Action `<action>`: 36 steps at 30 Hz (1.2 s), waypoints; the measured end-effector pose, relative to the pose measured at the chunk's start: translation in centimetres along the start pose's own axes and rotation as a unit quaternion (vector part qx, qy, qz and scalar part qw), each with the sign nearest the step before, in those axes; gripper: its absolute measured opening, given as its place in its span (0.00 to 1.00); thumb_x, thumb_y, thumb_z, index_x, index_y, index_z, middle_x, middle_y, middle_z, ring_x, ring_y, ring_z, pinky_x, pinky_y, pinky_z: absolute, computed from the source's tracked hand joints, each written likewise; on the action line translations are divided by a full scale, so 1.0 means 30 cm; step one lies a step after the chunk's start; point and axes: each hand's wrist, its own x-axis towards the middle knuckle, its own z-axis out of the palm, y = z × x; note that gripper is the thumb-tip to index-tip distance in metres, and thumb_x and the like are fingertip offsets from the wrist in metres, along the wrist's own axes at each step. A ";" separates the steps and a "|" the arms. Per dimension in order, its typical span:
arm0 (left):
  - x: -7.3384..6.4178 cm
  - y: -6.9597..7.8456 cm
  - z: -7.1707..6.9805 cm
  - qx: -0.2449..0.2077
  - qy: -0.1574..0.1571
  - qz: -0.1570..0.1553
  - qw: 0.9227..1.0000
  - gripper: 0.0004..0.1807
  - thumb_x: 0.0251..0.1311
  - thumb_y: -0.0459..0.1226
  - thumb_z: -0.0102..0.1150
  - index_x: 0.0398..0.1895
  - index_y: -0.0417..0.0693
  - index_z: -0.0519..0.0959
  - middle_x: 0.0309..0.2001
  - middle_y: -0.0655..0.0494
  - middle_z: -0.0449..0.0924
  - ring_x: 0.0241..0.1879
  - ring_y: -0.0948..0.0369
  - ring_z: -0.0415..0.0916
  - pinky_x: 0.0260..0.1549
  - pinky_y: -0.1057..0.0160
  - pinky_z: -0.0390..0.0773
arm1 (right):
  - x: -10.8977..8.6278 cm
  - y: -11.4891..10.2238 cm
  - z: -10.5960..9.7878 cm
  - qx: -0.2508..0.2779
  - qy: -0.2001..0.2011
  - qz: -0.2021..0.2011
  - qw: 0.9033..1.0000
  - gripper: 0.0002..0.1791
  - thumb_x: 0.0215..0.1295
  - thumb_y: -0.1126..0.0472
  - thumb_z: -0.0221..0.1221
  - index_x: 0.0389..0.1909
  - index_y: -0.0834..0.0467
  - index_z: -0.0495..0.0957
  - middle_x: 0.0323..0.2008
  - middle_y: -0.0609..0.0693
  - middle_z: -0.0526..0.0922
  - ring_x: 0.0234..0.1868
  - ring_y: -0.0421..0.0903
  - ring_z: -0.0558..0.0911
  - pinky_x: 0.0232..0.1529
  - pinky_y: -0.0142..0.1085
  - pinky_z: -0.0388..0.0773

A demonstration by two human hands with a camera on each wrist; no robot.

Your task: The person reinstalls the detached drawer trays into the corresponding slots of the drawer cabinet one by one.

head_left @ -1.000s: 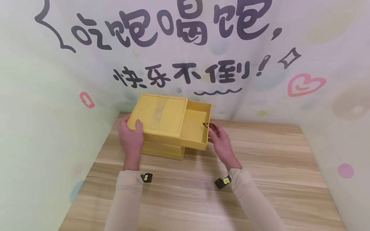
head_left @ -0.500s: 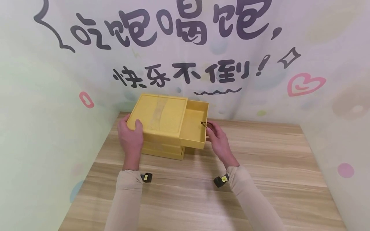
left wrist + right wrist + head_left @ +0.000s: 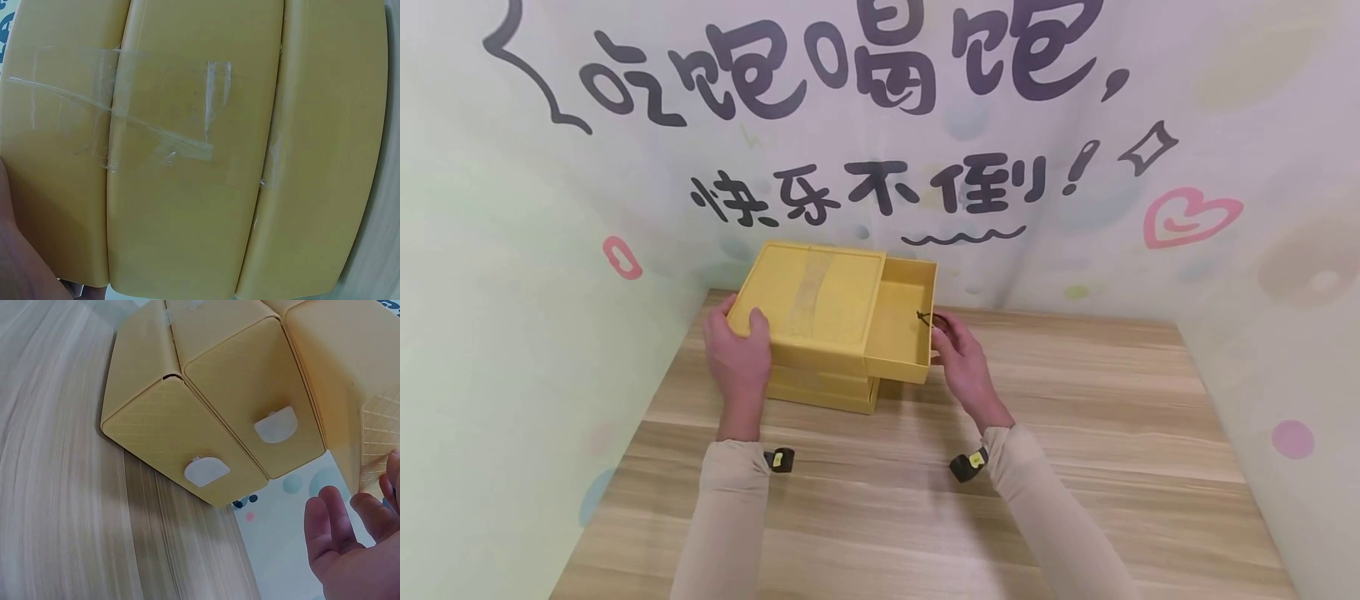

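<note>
A yellow storage drawer unit (image 3: pixel 808 300) stands on the table, its top drawer (image 3: pixel 902 321) jutting out to the right with nothing seen inside. My left hand (image 3: pixel 737 354) holds the unit's left end, thumb on the top and fingers over the far side. In the left wrist view, clear tape crosses the unit's stacked tiers (image 3: pixel 187 206). At the drawer's front, my right hand (image 3: pixel 962 358) touches the outer face with loosely bent fingers. A dark cord loop (image 3: pixel 923 317) hangs over that front beside the hand; part of it is hidden.
Two lower drawers with white tab handles (image 3: pixel 275 425) are closed in the right wrist view. The wood-grain table (image 3: pixel 880 517) extends in front and to the right. A printed wall covering (image 3: pixel 1075 250) rises behind and at both sides.
The top drawer has slid a little leftward into the unit, with my right hand moving along against its front. My left hand has kept its place on the unit.
</note>
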 end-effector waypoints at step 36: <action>0.002 -0.005 -0.001 0.002 -0.004 0.004 1.000 0.27 0.64 0.47 0.56 0.63 0.44 0.75 0.59 0.41 0.75 0.56 0.45 0.74 0.54 0.46 0.73 | 0.026 -0.017 0.084 0.000 -0.006 0.002 1.000 0.24 0.79 0.50 0.50 0.71 0.52 0.69 0.68 0.52 0.78 0.53 0.59 0.83 0.54 0.60 0.79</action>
